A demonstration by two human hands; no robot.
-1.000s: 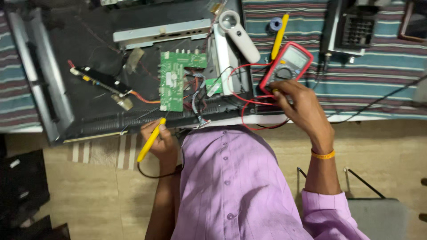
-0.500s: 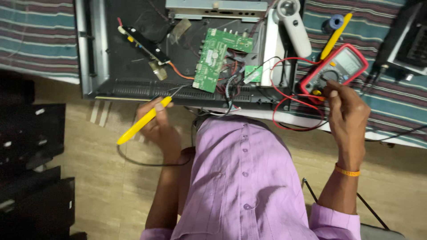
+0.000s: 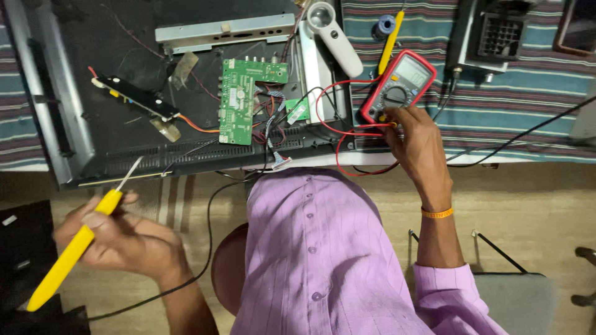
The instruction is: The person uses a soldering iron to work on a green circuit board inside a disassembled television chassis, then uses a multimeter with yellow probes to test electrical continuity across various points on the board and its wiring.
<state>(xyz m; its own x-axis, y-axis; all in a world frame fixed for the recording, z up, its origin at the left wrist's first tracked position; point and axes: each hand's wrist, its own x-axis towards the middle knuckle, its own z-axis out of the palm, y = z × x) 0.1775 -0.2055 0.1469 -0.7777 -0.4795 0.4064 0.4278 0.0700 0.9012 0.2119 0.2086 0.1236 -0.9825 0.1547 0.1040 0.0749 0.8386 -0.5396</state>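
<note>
left grip: the left hand (image 3: 127, 239) was closed in a full fist round the yellow soldering iron (image 3: 69, 251), thumb laid along the handle, metal tip pointing up toward the open tv chassis (image 3: 81, 93).
right grip: the right hand (image 3: 417, 146) was loosely curled, fingertips (image 3: 390, 119) pinching at the lead plugs on the lower edge of the red multimeter (image 3: 397, 87); whether a plug was actually clamped could not be told.
iron, place: below the chassis's front edge, off the bench and over the floor, well apart from the green circuit board (image 3: 239, 102).
iron, handling: judged light and stiff, with a smooth plastic handle; the handle was the only safe place to hold, since the bare tip could be hot and its black cord (image 3: 208, 229) would drag.
meter, place: just right of the chassis, lying flat on the striped cloth (image 3: 528, 99).
meter, handling: judged light and hard-cased, prone to sliding on the cloth if pushed; best steadied by its rubbery red rim, not the dial.
leads: the red wires (image 3: 338, 133) looped limp between meter and chassis, soft and easily snagged.
nearby: a white magnifier (image 3: 335, 34) lay above the meter, at the chassis's right edge.
</note>
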